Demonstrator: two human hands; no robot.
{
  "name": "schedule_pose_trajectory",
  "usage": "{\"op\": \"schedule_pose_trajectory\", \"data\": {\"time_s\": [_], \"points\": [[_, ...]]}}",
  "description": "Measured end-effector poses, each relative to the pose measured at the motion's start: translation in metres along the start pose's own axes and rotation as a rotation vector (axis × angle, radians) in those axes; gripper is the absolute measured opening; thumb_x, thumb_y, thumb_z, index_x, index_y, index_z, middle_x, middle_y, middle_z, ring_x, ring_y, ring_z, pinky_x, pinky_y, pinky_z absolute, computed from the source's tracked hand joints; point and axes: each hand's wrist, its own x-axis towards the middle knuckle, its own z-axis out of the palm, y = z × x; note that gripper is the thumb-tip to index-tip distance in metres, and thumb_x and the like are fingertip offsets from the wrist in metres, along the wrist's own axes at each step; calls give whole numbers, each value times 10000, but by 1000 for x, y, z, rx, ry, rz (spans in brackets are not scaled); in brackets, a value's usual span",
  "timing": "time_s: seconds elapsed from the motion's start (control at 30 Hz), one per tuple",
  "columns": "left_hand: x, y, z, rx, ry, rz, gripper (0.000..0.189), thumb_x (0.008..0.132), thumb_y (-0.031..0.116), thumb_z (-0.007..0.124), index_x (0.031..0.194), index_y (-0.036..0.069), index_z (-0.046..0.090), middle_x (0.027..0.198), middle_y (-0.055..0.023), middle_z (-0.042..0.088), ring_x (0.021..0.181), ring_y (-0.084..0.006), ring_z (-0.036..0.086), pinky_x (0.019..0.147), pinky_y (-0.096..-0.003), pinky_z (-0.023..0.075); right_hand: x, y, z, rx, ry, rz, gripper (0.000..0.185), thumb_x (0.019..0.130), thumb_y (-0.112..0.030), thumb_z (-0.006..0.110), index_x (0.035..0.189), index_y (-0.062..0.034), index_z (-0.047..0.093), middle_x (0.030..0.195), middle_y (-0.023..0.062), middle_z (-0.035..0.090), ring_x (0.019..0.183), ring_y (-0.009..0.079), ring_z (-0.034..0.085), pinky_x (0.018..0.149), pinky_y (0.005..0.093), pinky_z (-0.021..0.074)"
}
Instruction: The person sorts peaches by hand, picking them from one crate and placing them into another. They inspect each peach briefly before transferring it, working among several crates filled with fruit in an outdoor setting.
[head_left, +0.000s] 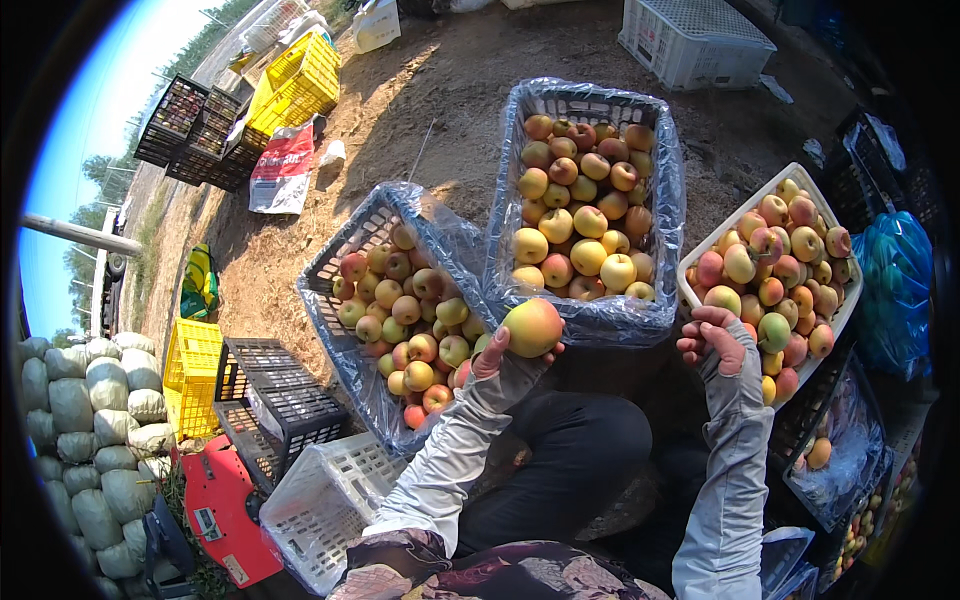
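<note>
A yellow apple with a red blush sits in my left hand, fingers around it from below. My left hand is over the near right corner of a plastic-lined crate full of yellow-red apples. Straight ahead stands a second lined crate, also holding apples. My right hand is at the near left rim of a cream crate heaped with apples. Its fingers are loosely bent with nothing visible in them. Both forearms wear pale sleeves.
An upturned white crate, a black crate and a red machine part are at left. Stacked dark crates stand farther off. On the right are a blue plastic bag and a lined crate. A white crate sits beyond.
</note>
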Motion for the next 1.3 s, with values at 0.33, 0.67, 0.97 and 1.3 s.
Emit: {"op": "schedule_pose_trajectory", "data": {"time_s": [0.33, 0.67, 0.97, 1.3], "points": [[-99, 96, -123, 837, 518, 438, 657, 810, 86, 788, 1361, 46, 431, 1191, -133, 594, 1030, -241, 651, 901, -347, 546, 8, 8, -12, -70, 47, 8, 334, 956, -183, 571, 1260, -43, 554, 995, 67, 636, 812, 160, 640, 701, 277, 519], [-171, 146, -208, 1426, 868, 600, 852, 604, 104, 875, 1333, 50, 438, 1221, -108, 518, 1100, -216, 544, 984, -348, 467, 14, 25, 7, -145, -5, 12, 295, 982, -173, 557, 1230, -13, 549, 988, 94, 634, 805, 164, 652, 706, 270, 528], [-153, 205, -201, 2575, 929, 271, 855, 538, 332, 927, 1271, 134, 532, 1179, -106, 601, 1168, -312, 538, 1053, -505, 346, 13, 31, 16, -360, -14, 3, 299, 982, -176, 555, 1232, -12, 563, 994, 80, 639, 824, 163, 657, 710, 279, 544], [-151, 208, -223, 2724, 841, 51, 795, 613, 382, 879, 1285, 145, 527, 1240, -59, 556, 1234, -279, 483, 1081, -577, 301, 22, 35, 23, -405, -30, 18, 282, 988, -186, 548, 1214, -20, 575, 991, 75, 638, 826, 163, 656, 738, 279, 540]]}}
